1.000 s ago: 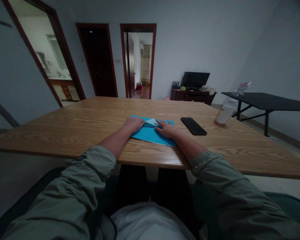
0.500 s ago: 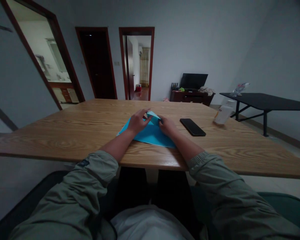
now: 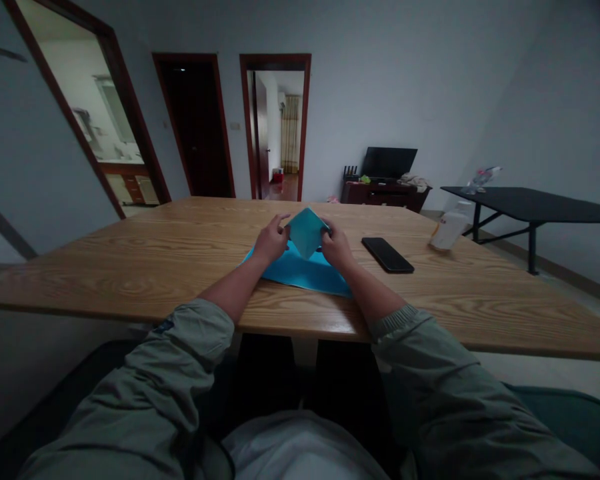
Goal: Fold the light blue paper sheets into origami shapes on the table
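Between my two hands is a light-blue folded paper (image 3: 307, 233), raised and shaped like a diamond with one corner up. My left hand (image 3: 273, 239) pinches its left corner, with the fingers partly spread. On the right corner, my right hand (image 3: 336, 244) is closed with thumb and fingers. Beneath them a brighter blue sheet (image 3: 305, 275) lies on the wooden table, partly covered by my hands and forearms. Whether the folded paper touches the sheet I cannot tell.
To the right of my right hand lies a black phone (image 3: 387, 255). Farther right stands a translucent plastic container (image 3: 449, 228) near the edge of the wooden table (image 3: 155, 267). A black table (image 3: 540, 201) and a TV stand (image 3: 385, 193) are beyond.
The folded paper has turned from lying nearly flat and narrow to a tall diamond facing me. My hands have moved slightly apart to its two side corners.
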